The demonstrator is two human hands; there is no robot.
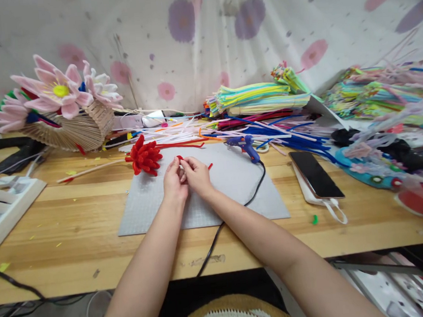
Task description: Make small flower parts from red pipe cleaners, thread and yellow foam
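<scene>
Above the grey cutting mat (142,216), my left hand (175,180) and my right hand (197,173) meet fingertip to fingertip. Both are closed in a pinch on a red pipe cleaner (180,158), which shows as a small bent bit between the fingers. A short red end (210,166) sticks out past my right hand; whether it is the same piece I cannot tell. Left of my hands lies a red fuzzy flower (145,156) on a wooden stick (92,172). A blue glue gun (243,147) rests on the mat's right side.
Pink fuzzy flowers (57,88) stand in a slatted wooden holder (68,131) at the back left. Bundles of pipe cleaners (258,97) line the back. On the right lies a phone (316,174). A black cord (213,244) crosses the mat under my right forearm. A white tray (23,207) is at left.
</scene>
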